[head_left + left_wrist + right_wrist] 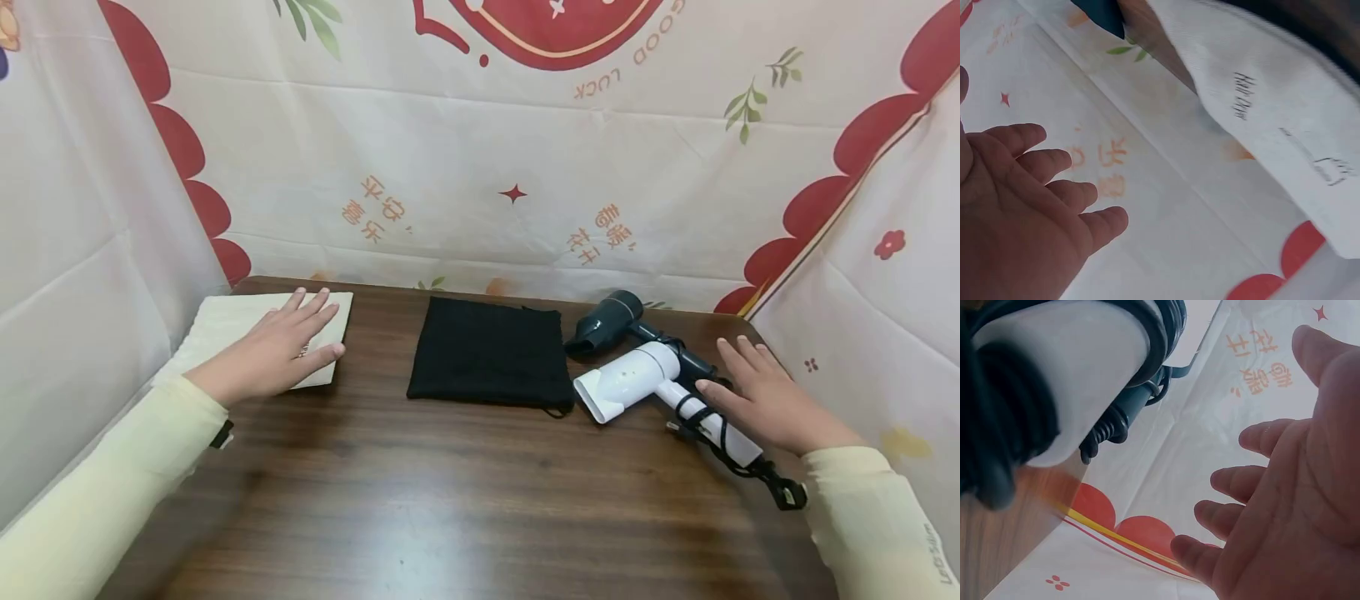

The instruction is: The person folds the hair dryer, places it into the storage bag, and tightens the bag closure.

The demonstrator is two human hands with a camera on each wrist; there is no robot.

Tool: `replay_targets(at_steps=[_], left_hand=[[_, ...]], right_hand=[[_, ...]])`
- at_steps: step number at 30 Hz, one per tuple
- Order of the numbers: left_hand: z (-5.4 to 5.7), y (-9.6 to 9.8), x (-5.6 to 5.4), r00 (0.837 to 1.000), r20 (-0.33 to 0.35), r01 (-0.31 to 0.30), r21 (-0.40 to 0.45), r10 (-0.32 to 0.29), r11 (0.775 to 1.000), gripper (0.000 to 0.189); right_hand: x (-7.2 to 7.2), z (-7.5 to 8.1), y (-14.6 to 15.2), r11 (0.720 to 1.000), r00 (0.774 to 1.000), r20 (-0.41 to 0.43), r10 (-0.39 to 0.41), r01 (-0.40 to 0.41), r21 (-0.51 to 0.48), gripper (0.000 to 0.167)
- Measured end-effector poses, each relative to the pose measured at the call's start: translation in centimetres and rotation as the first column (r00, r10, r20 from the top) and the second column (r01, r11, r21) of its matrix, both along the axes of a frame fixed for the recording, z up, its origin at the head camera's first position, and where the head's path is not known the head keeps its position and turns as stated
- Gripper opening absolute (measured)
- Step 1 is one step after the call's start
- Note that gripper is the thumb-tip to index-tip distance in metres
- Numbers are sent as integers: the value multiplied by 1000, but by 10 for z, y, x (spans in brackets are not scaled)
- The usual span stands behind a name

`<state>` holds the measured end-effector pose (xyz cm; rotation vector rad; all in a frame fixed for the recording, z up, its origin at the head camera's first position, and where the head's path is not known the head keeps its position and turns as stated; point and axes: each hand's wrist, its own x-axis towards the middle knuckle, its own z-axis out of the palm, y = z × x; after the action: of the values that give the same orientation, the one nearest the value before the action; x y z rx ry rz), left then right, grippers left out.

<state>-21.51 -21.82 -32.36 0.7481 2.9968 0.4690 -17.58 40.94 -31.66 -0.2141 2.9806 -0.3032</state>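
My left hand [276,350], fingers straight and spread, is over a white cloth bag [225,318] at the table's left. In the left wrist view the white bag [1272,125] bears the printed words "Hair Dryer" and a line drawing. At the right, my right hand [776,404] is spread beside a white hair dryer [630,379], palm down and holding nothing. A black cord is wound round that dryer's handle [1085,375]. Behind it lies a dark green hair dryer [609,321], its handle partly hidden by the white one.
A flat black drawstring bag [491,350] lies at the middle back of the brown wooden table [450,483], close to the dryers. Printed white cloth [450,150] hangs behind the table and along both sides. The white dryer's plug [790,493] lies near the right sleeve.
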Motion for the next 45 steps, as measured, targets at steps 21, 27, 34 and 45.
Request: replay_targets(at_steps=[21, 27, 34, 45], left_hand=[[36, 92, -39, 980, -53, 187, -77, -192, 979, 74], [36, 148, -44, 957, -51, 280, -83, -285, 956, 74], [21, 211, -41, 926, -57, 368, -72, -372, 927, 73], [15, 288, -47, 925, 10, 379, -30, -379, 925, 77]], right_hand=[[7, -2, 9, 1000, 1000, -2, -28, 28, -6, 96], [10, -6, 10, 1000, 1000, 18, -24, 24, -17, 96], [9, -10, 7, 999, 1000, 22, 2, -1, -39, 100], [8, -16, 5, 1000, 998, 55, -16, 16, 4, 106]])
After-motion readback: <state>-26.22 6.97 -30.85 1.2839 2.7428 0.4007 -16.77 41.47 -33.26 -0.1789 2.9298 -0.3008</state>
